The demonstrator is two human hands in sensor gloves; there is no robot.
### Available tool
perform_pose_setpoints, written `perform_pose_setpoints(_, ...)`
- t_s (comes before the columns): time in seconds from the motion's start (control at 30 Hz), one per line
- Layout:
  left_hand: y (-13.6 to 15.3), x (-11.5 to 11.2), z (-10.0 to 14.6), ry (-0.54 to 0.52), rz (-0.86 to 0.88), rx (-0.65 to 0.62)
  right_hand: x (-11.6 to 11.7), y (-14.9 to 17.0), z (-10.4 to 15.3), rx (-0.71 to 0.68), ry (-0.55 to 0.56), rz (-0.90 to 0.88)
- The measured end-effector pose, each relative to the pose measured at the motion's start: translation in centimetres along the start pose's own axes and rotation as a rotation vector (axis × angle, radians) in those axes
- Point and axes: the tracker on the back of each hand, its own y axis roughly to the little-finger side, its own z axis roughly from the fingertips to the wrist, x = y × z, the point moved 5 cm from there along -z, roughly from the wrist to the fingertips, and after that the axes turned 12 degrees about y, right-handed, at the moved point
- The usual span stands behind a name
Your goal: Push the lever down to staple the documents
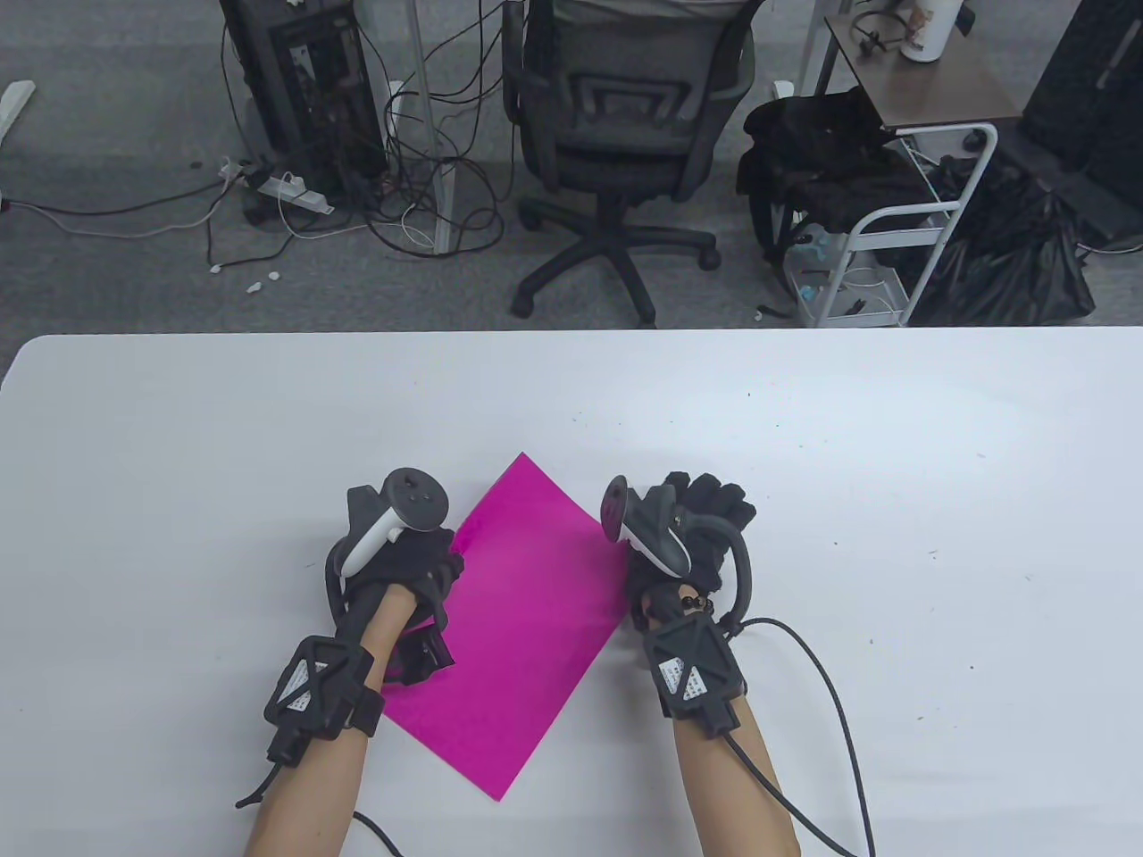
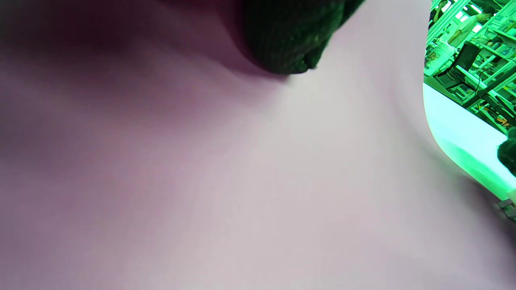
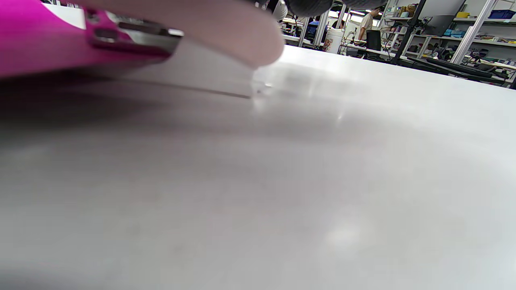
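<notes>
One magenta paper sheet [image 1: 513,625] lies tilted on the white table [image 1: 893,500] between two gloved hands. The left hand [image 1: 393,571] rests on its left edge, the right hand [image 1: 688,536] covers its right corner; I cannot tell their grip. One metal stapler part [image 3: 133,34] touches the sheet.

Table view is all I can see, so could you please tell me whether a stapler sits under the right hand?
Observer: Yes; the right wrist view shows a metal-fronted stapler by the magenta paper.
Operator: Is the right hand pressing it?
Observer: A pale blurred shape covers its top; I cannot tell.
Operator: And the left hand?
Observer: Its wrist view shows a gloved fingertip touching a flat surface.
</notes>
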Motion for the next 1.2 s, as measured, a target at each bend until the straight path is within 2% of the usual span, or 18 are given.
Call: perform_pose_setpoints(1.2,0.18,0.02,-0.07,0.006,0.012,-0.007,0.87,-0.52,-0.05,-0.003,-0.067,0.061)
